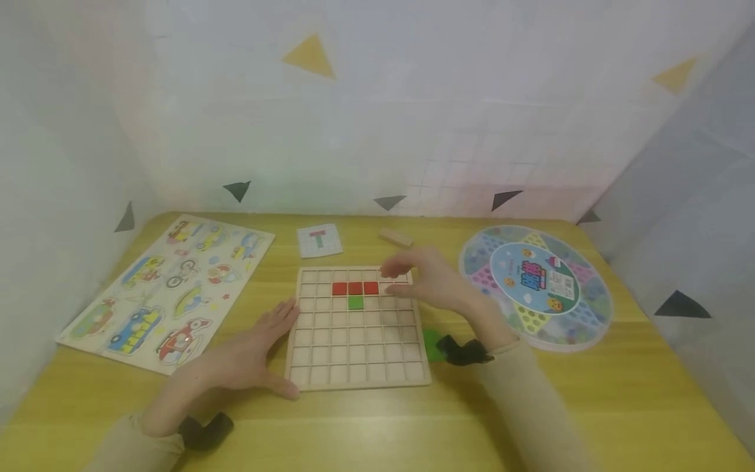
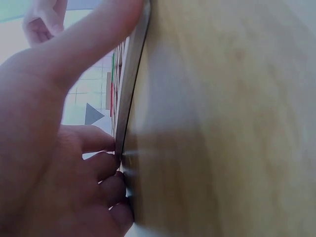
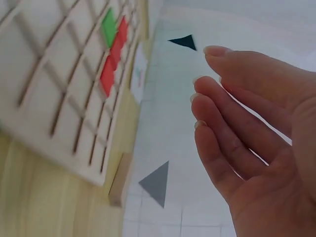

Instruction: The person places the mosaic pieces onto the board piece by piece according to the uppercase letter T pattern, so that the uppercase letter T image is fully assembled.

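Note:
A wooden grid board [image 1: 360, 337] lies on the table. In its upper part sit three red squares [image 1: 355, 288] in a row, with one green square [image 1: 356, 302] under the middle one. My left hand [image 1: 253, 351] rests along the board's left edge, thumb at the near corner and fingertips at the side. Above the board's upper right part is my right hand [image 1: 430, 278], fingers loosely bent and holding nothing, as the right wrist view confirms. A small pile of green pieces [image 1: 434, 345] lies beside the board, partly hidden by the right wrist.
Behind the board lie a pattern card [image 1: 320, 241] showing a red and green T and a small wooden block [image 1: 396, 236]. A vehicle picture puzzle [image 1: 171, 288] is at the left. To the right lies a round game board [image 1: 537, 288]. Patterned cloth surrounds the table.

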`<control>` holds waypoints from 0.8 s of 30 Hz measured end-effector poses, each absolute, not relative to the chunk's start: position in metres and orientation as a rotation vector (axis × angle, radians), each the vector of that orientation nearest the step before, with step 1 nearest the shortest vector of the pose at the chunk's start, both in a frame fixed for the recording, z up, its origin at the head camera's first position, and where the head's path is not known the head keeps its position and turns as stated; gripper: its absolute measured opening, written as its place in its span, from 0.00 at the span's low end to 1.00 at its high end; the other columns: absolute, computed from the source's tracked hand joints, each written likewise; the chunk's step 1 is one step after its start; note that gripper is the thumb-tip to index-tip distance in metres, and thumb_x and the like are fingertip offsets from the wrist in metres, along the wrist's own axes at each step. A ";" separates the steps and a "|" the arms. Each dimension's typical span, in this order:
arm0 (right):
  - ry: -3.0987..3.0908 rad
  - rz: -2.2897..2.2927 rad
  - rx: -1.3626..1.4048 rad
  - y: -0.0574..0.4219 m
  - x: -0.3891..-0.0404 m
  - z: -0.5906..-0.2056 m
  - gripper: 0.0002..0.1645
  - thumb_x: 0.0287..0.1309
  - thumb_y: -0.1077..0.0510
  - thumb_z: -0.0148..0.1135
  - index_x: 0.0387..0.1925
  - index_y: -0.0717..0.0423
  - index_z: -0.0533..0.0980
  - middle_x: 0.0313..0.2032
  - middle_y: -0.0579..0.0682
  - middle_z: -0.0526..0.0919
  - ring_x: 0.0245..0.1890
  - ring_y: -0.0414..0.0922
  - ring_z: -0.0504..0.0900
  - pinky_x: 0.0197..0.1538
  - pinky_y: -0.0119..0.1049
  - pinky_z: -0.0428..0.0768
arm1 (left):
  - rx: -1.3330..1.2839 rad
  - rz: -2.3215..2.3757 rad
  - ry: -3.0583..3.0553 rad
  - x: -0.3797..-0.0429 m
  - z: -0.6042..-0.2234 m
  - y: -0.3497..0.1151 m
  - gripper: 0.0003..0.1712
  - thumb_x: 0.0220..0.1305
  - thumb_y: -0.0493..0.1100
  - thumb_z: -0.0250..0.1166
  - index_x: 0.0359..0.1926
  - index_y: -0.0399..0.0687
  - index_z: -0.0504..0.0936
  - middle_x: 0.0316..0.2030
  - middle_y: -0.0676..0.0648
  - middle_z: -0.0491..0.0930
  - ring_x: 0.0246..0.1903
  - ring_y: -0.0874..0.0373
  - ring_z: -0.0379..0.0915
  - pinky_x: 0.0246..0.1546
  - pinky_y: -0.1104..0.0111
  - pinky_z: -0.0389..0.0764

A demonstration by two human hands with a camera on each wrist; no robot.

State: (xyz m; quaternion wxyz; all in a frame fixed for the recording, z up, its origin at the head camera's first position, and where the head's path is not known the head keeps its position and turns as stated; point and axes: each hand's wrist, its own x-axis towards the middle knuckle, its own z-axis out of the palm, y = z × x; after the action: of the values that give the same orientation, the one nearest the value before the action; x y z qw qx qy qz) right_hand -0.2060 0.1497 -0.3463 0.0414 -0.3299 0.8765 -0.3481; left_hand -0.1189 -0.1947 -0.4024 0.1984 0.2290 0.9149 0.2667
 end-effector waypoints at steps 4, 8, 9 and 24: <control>2.697 -1.006 -0.958 0.162 -0.198 -0.351 0.16 0.55 0.59 0.74 0.46 0.56 0.84 0.43 0.48 0.88 0.45 0.45 0.83 0.54 0.52 0.82 | 0.651 0.740 2.568 -0.119 -0.404 -0.196 0.78 0.40 0.74 0.74 0.79 0.41 0.43 0.80 0.40 0.33 0.77 0.34 0.31 0.74 0.39 0.46; 2.712 -0.961 -0.929 0.179 -0.189 -0.359 0.15 0.56 0.59 0.73 0.46 0.55 0.84 0.43 0.46 0.87 0.45 0.44 0.82 0.53 0.50 0.82 | 0.650 0.742 2.573 -0.119 -0.406 -0.196 0.78 0.39 0.75 0.74 0.80 0.42 0.43 0.80 0.41 0.33 0.77 0.33 0.32 0.74 0.39 0.46; 2.715 -0.957 -0.932 0.183 -0.187 -0.361 0.15 0.56 0.59 0.73 0.45 0.56 0.84 0.43 0.46 0.87 0.45 0.45 0.82 0.53 0.50 0.82 | 0.646 0.745 2.572 -0.119 -0.406 -0.197 0.78 0.39 0.75 0.74 0.80 0.42 0.43 0.80 0.41 0.33 0.77 0.33 0.32 0.73 0.39 0.46; 2.840 -0.820 -0.824 0.231 -0.161 -0.381 0.13 0.54 0.53 0.75 0.43 0.43 0.85 0.41 0.35 0.86 0.44 0.38 0.83 0.51 0.47 0.83 | 0.639 0.763 2.556 -0.119 -0.405 -0.197 0.79 0.39 0.74 0.75 0.80 0.42 0.43 0.80 0.41 0.33 0.77 0.34 0.30 0.74 0.39 0.45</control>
State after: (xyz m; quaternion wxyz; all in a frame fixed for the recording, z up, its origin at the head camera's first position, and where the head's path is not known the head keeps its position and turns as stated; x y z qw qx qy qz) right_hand -0.1609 0.2314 -0.3811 0.0368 -0.2683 0.9249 -0.2669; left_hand -0.1191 -0.1966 -0.4047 0.1978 0.2284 0.9134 0.2728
